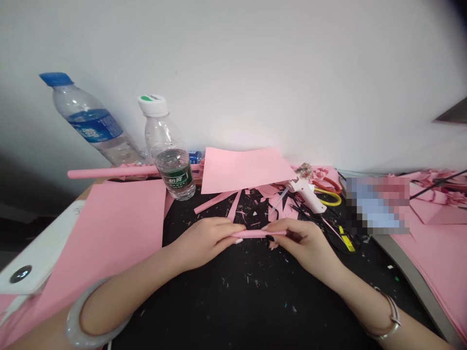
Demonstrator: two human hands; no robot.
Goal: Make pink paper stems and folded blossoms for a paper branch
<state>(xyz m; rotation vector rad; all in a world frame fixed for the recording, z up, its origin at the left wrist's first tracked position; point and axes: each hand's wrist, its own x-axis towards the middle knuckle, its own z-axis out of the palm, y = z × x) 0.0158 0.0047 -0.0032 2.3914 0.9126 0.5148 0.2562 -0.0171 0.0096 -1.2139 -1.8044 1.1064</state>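
A thin strip of pink paper (253,234), apparently rolled or folded lengthwise, spans the gap between my hands above the black tabletop (233,296). My left hand (209,240) pinches its left end between thumb and fingers. At the right end, my right hand (301,238) grips it the same way, dark nail polish showing on one nail. Behind them lie cut pink strips (215,201) and small scraps. A white glue gun (308,194) rests just beyond my right hand, its nozzle toward the left.
A green-labelled water bottle (173,165) and a blue-capped bottle (95,126) stand at the back left. Pink sheets (120,218) lie left, beside a white device (36,253). Yellow-handled scissors (328,197) and black cables are at right. A long pink tube (109,171) lies behind.
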